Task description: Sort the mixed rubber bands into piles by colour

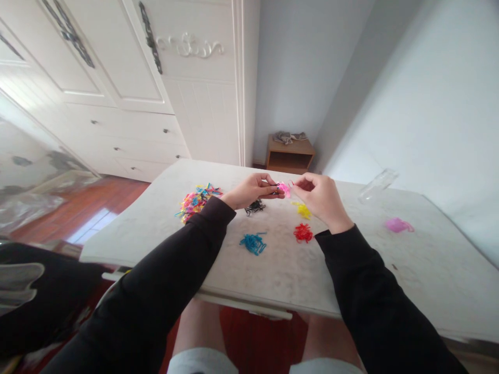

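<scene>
Fingertips pressed together, my left hand [262, 189] pinches a black band [277, 185], my right hand [320, 197] seemingly a pink band [290, 183], above the bench [218, 270]; yellow bands [303, 211], red bands [303, 233] and blue bands [253, 243] lie separately, apparently keeping colours apart.

Home, seemingly a bedroom
White panelled wardrobe [202, 111] with ornate handles [149, 37], small wooden nightstand [291, 148], reddish wooden floor [117, 196].
</scene>
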Demonstrator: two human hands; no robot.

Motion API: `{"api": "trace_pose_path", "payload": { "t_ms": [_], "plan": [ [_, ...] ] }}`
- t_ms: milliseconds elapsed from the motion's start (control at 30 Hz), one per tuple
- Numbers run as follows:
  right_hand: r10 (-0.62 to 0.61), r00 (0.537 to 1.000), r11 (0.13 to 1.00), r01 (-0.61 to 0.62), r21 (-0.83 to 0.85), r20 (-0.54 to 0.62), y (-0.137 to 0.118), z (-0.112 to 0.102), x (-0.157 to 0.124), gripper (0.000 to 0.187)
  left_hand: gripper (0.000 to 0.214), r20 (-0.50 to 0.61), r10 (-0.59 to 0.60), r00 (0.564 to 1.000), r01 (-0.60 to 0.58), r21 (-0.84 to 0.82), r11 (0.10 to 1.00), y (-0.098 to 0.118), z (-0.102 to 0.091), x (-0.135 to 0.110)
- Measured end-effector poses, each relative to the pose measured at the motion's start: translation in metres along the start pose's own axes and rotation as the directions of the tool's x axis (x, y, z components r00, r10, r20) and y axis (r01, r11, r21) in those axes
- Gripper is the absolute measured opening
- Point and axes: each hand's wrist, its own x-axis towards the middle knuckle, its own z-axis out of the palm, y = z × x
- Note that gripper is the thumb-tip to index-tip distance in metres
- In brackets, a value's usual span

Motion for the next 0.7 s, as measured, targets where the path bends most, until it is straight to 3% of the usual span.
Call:
{"api": "trace_pose_path", "payload": {
  "t_ms": [67, 133, 200, 567, 600, 633, 700],
  "plan": [
    [-0.033, 0.976, 0.999, 0.033, 0.003, 0.215, 0.003, -0.012, 0.0, 0.013, 0.047, -0.007, -0.002, 1.0, 0.002, 0.015, 1.0, 0.0, -0.001, 0.001],
    [-0.04, 0.9, 0.999, 0.051, -0.014, 0.435, 0.005, -0.021, 0.0, 0.01, 0.047, -0.011, -0.006, 1.0, 0.007, 0.029, 1.0, -0.001, -0.001, 0.001],
    [-0.003, 0.824, 0.998, 0.041, -0.055, 0.567, 0.007, -0.028, 0.0, 0.008, 0.046, -0.013, -0.005, 1.0, 0.005, 0.037, 0.999, -0.002, -0.002, 0.002],
    [0.228, 0.559, 0.973, -0.114, -0.199, 0.797, 0.015, -0.037, -0.003, 0.011, 0.04, -0.024, -0.055, 0.998, 0.058, 0.125, 0.99, -0.001, -0.001, -0.001],
    [0.239, 0.567, 0.97, -0.11, -0.215, 0.788, 0.015, -0.037, -0.003, 0.013, 0.04, -0.02, -0.06, 0.998, 0.062, 0.125, 0.99, -0.001, -0.001, -0.001],
    [0.238, 0.603, 0.969, -0.094, -0.229, 0.761, 0.015, -0.036, -0.003, 0.014, 0.04, -0.016, -0.066, 0.998, 0.068, 0.127, 0.99, -0.002, -0.001, -0.001],
    [0.192, 0.744, 0.968, -0.038, -0.247, 0.64, 0.013, -0.034, -0.002, 0.013, 0.038, -0.011, -0.082, 0.997, 0.083, 0.134, 0.987, -0.002, 0.0, -0.001]
  ]
}}
